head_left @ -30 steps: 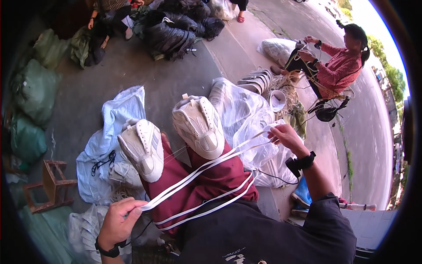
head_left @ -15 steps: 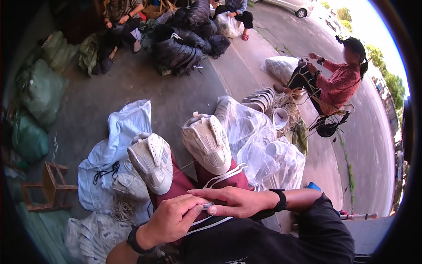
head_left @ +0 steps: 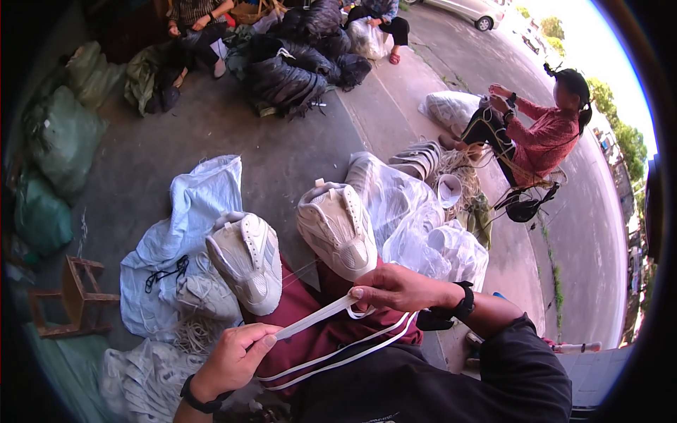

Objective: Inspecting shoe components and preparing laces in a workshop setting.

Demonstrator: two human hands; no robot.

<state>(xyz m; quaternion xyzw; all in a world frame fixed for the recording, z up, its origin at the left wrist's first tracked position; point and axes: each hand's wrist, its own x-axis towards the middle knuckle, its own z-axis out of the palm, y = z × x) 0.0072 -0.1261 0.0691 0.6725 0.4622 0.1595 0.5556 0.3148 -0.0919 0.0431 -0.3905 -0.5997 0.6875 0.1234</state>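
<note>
A flat white shoelace (head_left: 316, 319) is stretched on a slant between my hands, above my maroon trousers (head_left: 300, 345). My left hand (head_left: 236, 358) pinches its lower end between thumb and fingers. Higher up and to the right, my right hand (head_left: 400, 287) grips the other end with curled fingers. Two more white lace strands (head_left: 338, 357) run across my lap. Beyond my hands, a cream and grey left sneaker (head_left: 247, 264) and a matching right sneaker (head_left: 338, 229) stand over my knees, their eyelets unlaced. A thin thread spans the gap between them.
Clear plastic bags of pale shoe parts (head_left: 412, 225) lie at the right. A white woven sack (head_left: 204, 201) and a small wooden stool (head_left: 77, 303) are on the left. Black bundles (head_left: 289, 70) fill the far side. A person in red (head_left: 539, 141) sits at the right.
My hands were together over a small pale piece. They have moved apart, left hand down and left, right hand up and right, with the lace now stretched between them.
</note>
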